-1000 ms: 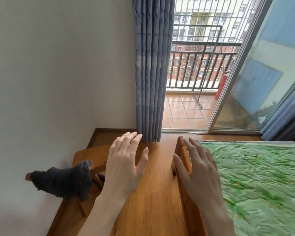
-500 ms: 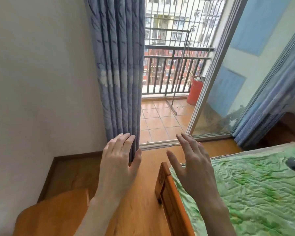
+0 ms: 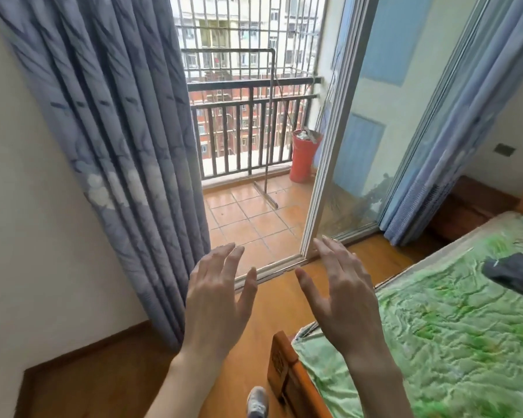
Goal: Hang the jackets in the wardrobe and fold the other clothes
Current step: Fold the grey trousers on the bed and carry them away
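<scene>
Right now we are holding both hands up in front of us, and neither one is carrying anything. Our left hand (image 3: 218,300) is spread, with the fingers straight and a little apart. Our right hand (image 3: 341,300) is spread the same way, palm facing down. We think they are empty because we are getting ready to pick up the next piece of clothing.

We are standing by the near left corner of the bed (image 3: 284,375), where its wooden frame is poking out. A green cover (image 3: 450,342) is lying flat over the bed, so it makes a good soft place for folding. A dark piece of clothing (image 3: 514,276) is lying near the far right edge of the bed, well apart from our hands. We cannot tell if it is a jacket or something to fold.

We are not seeing the wardrobe anywhere. A blue curtain (image 3: 118,146) is hanging on our left, beside the open balcony door (image 3: 323,182). Our shoe (image 3: 257,404) is showing on the wooden floor (image 3: 103,381) below.
</scene>
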Demonstrator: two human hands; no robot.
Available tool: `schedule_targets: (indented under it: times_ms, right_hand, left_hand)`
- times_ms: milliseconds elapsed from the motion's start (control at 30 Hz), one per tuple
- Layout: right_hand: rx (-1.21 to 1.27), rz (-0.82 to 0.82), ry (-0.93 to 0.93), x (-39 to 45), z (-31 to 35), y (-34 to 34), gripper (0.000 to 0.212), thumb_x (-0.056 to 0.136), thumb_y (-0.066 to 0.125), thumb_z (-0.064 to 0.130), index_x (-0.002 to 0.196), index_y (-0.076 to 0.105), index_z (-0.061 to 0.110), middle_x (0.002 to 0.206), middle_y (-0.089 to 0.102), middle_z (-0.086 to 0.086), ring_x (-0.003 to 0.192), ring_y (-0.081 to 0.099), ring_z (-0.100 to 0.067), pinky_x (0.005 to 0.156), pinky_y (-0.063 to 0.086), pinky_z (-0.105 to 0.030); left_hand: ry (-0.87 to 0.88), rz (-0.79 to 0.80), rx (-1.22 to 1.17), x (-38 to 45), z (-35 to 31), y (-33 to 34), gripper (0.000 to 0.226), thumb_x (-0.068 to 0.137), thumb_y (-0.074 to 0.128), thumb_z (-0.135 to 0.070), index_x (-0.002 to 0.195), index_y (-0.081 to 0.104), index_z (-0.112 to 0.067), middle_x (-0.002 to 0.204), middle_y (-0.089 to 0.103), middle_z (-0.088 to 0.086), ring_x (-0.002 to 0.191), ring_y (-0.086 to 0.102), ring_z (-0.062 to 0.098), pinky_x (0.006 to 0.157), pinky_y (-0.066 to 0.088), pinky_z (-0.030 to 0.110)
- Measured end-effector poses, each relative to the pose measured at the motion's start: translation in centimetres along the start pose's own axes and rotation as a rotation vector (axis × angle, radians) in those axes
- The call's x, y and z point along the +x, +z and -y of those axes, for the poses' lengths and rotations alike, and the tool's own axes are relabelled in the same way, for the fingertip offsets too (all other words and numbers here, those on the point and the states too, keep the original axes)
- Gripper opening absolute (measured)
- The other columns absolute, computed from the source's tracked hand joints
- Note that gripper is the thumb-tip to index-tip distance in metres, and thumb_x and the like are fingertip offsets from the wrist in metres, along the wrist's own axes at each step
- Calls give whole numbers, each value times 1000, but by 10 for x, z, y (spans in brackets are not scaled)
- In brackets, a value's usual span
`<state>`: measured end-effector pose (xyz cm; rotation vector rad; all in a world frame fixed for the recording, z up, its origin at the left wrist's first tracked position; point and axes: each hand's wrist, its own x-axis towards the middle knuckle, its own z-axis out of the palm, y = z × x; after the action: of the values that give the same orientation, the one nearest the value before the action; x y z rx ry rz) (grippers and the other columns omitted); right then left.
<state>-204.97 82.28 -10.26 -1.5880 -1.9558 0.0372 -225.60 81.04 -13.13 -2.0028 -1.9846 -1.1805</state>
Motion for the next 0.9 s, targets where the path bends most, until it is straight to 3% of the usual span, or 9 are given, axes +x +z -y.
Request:
schedule_targets:
  times_ms: [267, 433, 533, 733, 900]
  right_hand:
    - [16, -66, 132, 128, -52, 68, 69, 101, 38, 69, 154, 47, 24, 158, 47, 5, 148, 37, -13, 122, 18, -30]
    - [129, -117, 235, 219, -85, 90, 65, 102, 46, 65, 155, 44, 27, 159, 44, 10, 147, 34, -8, 118, 33, -34]
    - [107, -127, 260, 265, -103, 105, 68, 102, 42, 69, 155, 44, 26, 160, 43, 9, 148, 35, -9, 118, 39, -39]
    - [14, -173, 367, 311, -147, 118, 71, 101, 35, 71, 155, 45, 26, 160, 44, 8, 148, 36, -11, 119, 39, -46]
    - [-89, -240, 509, 338, -195, 124, 67, 102, 41, 63, 151, 51, 18, 156, 50, 2, 145, 44, -15, 118, 40, -39]
  left_hand:
    - [91, 123, -12, 136, 31, 104, 48, 105, 47, -47, 142, 61, -20, 145, 60, -1, 136, 54, 24, 111, 47, 50]
    - [162, 169, -14, 235, 36, 163, 49, 104, 47, -48, 144, 59, -21, 147, 59, -2, 135, 52, 21, 113, 44, 44]
    - [214, 169, -21, 286, 35, 193, 48, 104, 50, -45, 144, 59, -18, 146, 60, 0, 134, 54, 22, 110, 46, 43]
    - [286, 201, -86, 359, 24, 250, 47, 104, 53, -43, 143, 60, -18, 146, 61, 2, 132, 55, 22, 109, 44, 42]
    - [359, 306, -205, 415, 1, 325, 48, 103, 51, -46, 143, 60, -20, 144, 61, 1, 132, 56, 24, 106, 49, 48]
